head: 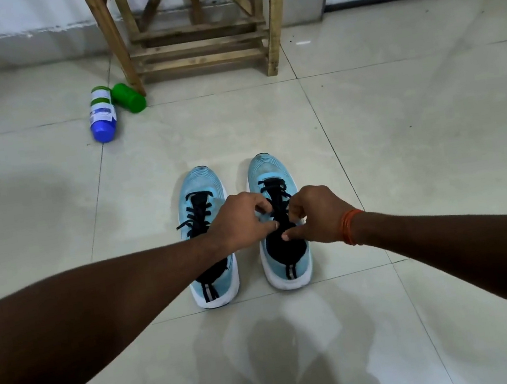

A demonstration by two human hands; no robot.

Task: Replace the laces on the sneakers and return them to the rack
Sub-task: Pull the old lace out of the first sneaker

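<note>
**Head view.** Two light-blue sneakers stand side by side on the tiled floor (402,136), heels toward the person and toes toward 12 o'clock. Their long axes run parallel, 6 to 12.

- **Left sneaker** (202,179): laced in black, with a loose end trailing toward 9 o'clock. No hand grips it.
- **Right sneaker** (270,168): the item being worked on.
- **Left hand** (240,223): comes in from 8 o'clock, its forearm crossing over the left sneaker's collar. The fingers are curled at the black lace (275,190) near the tongue.
- **Right hand** (318,215): comes in from 4 o'clock, fingers curled inward and thumb tip down on the tongue.

Both hands appear to pinch the lace. The fingers hide the exact strand.

**Governing relation.** The work point lies between the two hands, on the right sneaker's midline. The right hand reaches it directly, while the left must cross the other shoe. In my judgement the upper rows are being tightened or tied, which calls for pulls toward 9 and 3, across the shoe's axis.

**Surroundings.** The wooden rack (200,45) stands at 12 o'clock, well apart beyond the toes. A blue-capped bottle (102,115) and a green bottle (129,98) lie at 10 o'clock beside its leg.
</note>
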